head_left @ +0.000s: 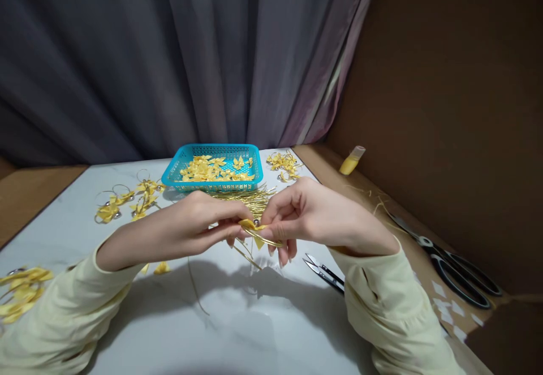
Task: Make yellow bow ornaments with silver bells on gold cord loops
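Observation:
Between my two hands, above the white table top point(271, 318), is a yellow ribbon bow point(249, 225) with a small silver bell point(256, 222) at its middle. My left hand point(212, 222) pinches the bow's left side between thumb and fingers. From the other side my right hand point(297, 216) grips its right part, along with gold wire point(267, 241) that runs below the bow. Loose wire ends hang down under the fingers. Behind the hands lies a bundle of gold wire point(250, 197), partly hidden by them.
A turquoise basket point(167, 178) of yellow bows stands at the back. Finished-looking bows with bells and wire loops point(146, 191) lie left and back right. Thread snips point(324, 273) lie beside my right sleeve. Large scissors point(449, 264), paper scraps point(443, 310) and a yellow tube point(352, 161) are at right.

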Demonstrator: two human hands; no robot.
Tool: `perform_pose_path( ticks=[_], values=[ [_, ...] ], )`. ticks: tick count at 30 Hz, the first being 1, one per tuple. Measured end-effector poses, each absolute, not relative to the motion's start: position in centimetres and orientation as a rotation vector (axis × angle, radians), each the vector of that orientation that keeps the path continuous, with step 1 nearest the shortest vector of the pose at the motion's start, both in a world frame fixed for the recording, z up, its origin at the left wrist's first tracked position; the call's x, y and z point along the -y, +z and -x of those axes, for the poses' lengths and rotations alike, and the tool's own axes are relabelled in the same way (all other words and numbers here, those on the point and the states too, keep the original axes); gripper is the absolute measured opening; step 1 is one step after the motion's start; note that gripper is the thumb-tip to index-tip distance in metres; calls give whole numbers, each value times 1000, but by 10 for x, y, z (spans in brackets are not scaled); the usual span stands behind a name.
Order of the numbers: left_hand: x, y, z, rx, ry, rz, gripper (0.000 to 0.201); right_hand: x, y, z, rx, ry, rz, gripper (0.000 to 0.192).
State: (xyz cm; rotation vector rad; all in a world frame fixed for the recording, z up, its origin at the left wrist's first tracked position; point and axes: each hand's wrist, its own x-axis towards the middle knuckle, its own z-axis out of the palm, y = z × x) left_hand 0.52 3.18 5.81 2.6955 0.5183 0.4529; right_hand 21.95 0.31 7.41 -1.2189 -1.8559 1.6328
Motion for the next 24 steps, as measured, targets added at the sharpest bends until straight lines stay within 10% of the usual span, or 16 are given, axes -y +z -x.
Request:
perform_pose_path(
  ticks=[24],
  values=[
    [-23, 57, -13, -645, 436, -2578, 22, 0, 82, -221, 1766, 1550, 1246, 21]
  ],
)
